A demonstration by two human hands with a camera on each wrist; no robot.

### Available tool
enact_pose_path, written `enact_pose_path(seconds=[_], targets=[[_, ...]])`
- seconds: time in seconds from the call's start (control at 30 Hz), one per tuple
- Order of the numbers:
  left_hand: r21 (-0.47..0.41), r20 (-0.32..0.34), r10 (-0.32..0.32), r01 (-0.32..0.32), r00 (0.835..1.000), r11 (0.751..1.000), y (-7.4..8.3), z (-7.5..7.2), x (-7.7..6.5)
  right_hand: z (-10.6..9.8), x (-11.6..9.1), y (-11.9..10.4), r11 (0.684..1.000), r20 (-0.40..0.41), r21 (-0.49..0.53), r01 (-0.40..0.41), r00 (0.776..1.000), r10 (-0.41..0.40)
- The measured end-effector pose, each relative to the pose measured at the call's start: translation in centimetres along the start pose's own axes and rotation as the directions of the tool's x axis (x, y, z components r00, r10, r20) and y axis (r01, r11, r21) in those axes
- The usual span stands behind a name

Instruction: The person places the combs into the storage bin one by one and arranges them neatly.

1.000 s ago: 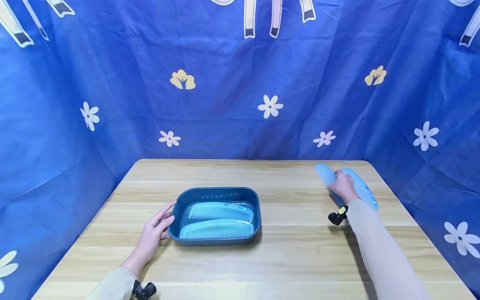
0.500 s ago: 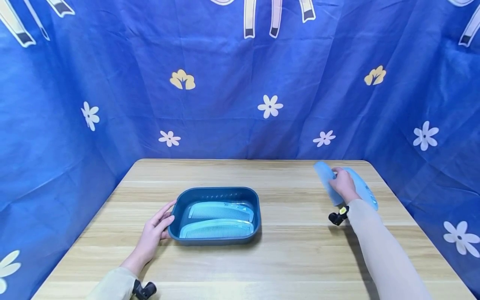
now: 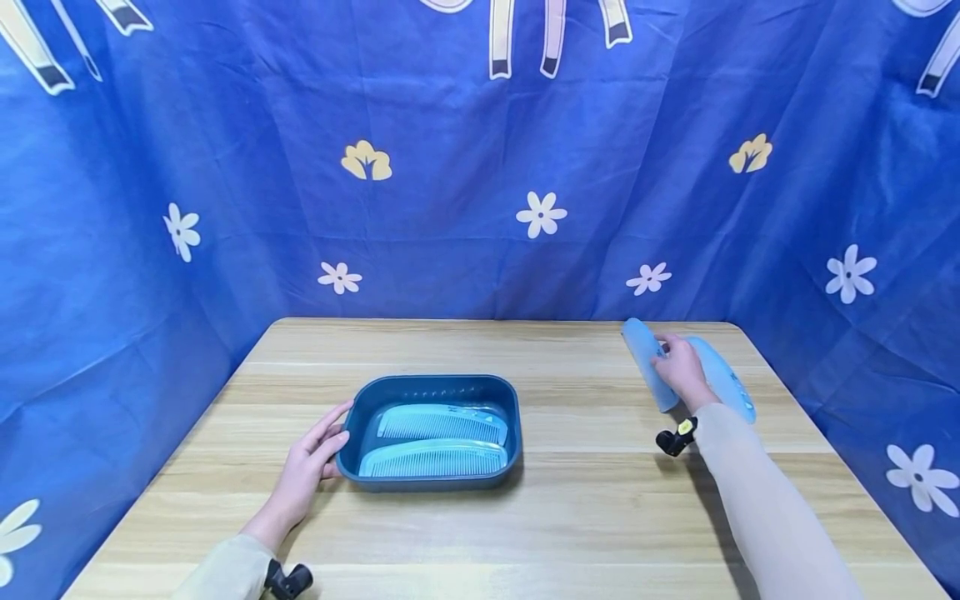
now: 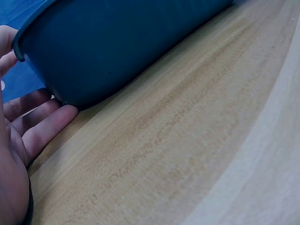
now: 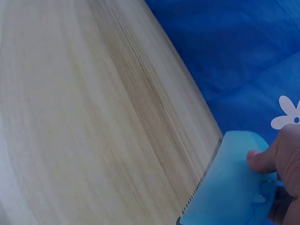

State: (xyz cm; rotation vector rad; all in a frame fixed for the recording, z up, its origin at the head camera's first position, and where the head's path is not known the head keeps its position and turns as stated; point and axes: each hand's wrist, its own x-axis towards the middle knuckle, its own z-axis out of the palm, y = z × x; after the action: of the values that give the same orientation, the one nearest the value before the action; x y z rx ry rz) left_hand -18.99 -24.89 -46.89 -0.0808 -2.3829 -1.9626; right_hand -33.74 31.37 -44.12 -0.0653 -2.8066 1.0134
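My right hand (image 3: 684, 371) pinches a translucent light-blue comb (image 3: 647, 362) at the table's far right. In the right wrist view the thumb (image 5: 263, 159) presses on the broad face of this comb (image 5: 225, 183), its teeth facing the table. Another blue comb (image 3: 723, 379) lies just right of that hand, partly hidden by it. A dark teal plastic basin (image 3: 429, 483) at the middle left holds two blue combs, one behind (image 3: 442, 421) and one in front (image 3: 435, 458). My left hand (image 3: 303, 462) rests against the basin's left end, extended fingers (image 4: 51, 126) touching its outer wall low down.
The wood-grained table (image 3: 585, 517) reaches back to a blue patterned curtain (image 3: 450, 208), which encloses the back and both sides. Small black wrist cameras, one left (image 3: 288, 581) and one right (image 3: 677, 435), sit at the sleeves.
My right hand has shifted slightly left with the comb, which has tilted and now shows more of its length, clear of the comb lying beside it. The left hand and basin stay put.
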Motion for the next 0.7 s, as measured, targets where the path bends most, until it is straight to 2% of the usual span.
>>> enact_pose_path(seconds=[0.5, 0.7], targets=[[-0.004, 0.008, 0.011, -0.011, 1.0, 1.0, 0.0, 0.0, 0.0, 1.0, -0.5, -0.3, 0.989, -0.034, 0.06, 0.134, 0.991, -0.133], [-0.013, -0.002, 0.007, -0.007, 1.0, 1.0, -0.2, 0.0, 0.0, 1.3, -0.9, -0.8, 0.986, -0.041, 0.074, 0.147, 0.989, -0.144]])
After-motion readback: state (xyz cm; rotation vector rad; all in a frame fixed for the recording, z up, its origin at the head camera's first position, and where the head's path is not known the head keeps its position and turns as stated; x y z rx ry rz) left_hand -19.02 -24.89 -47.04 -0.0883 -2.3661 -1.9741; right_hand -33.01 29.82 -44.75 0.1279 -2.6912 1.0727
